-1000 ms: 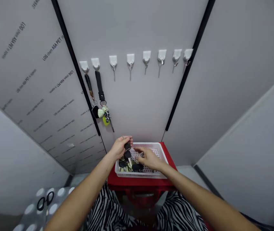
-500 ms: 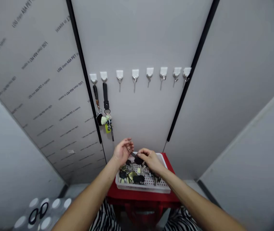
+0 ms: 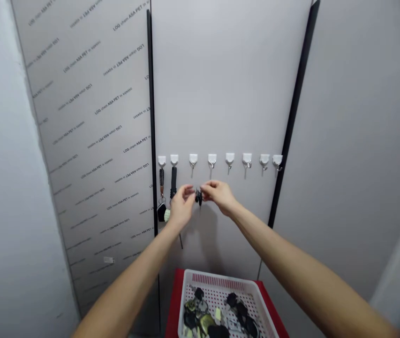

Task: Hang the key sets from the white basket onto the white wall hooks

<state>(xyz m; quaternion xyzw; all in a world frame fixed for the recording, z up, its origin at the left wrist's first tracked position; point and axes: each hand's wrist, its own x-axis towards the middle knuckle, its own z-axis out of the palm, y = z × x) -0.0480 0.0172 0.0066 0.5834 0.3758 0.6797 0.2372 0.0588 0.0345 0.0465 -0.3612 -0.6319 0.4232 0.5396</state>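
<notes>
Between my hands, just below the row of hooks, hangs a small dark bunch of keys (image 3: 199, 197); its single pieces are too small to make out. My right hand (image 3: 220, 195) pinches it from the right with thumb and fingertips. From the other side my left hand (image 3: 181, 204) has its thumb and fingers closed at the bunch's left edge. A white wall hook (image 3: 193, 159) with a metal prong sits a little above my left hand. Behind that hand a black strap keychain (image 3: 173, 180) hangs from another hook, partly hidden.
More white hooks (image 3: 230, 158) run in a row to the right. A braided keychain (image 3: 162, 180) hangs at the far left. Below, a white perforated basket (image 3: 217, 278) of assorted keys and fobs stands on a red surface (image 3: 173, 305). Black strips (image 3: 152, 94) edge the wall panel.
Both hands have risen from the basket to just below the hooks, carrying the dark bunch of keys. The view has tilted upward, so the basket now appears lower.
</notes>
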